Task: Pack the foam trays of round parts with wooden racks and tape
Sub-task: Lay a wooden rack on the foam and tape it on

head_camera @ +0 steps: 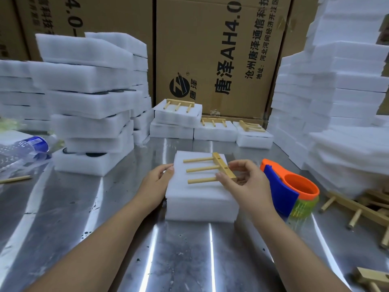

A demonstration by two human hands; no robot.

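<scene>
Your right hand pinches the flat crossbar of a wooden rack between thumb and curled fingers. The rack is pale, smooth-sanded wood, and its three round dowel pegs lie flat and point left across the top of the foam tray. Your left hand grips that tray's left edge, thumb on top. The tray is white, soft-looking and slightly fuzzy, a thick rectangular slab stacked in two layers at the middle of the table. The table is brushed stainless steel, scuffed and speckled with dark spots, with light streaked along it. Just to the right of the tray lies a tape dispenser of glossy orange and blue plastic. Beyond it, loose racks lie in a heap. At the far edge sit finished foam packs, each with a rack on top. On the left rise tall, uneven foam stacks, with dark round parts showing between the layers. A higher white stack of foam stands on the right. A crumpled clear plastic bottle lies at far left, with a single dowel near it. Brown cardboard boxes with black print wall off the back.
</scene>
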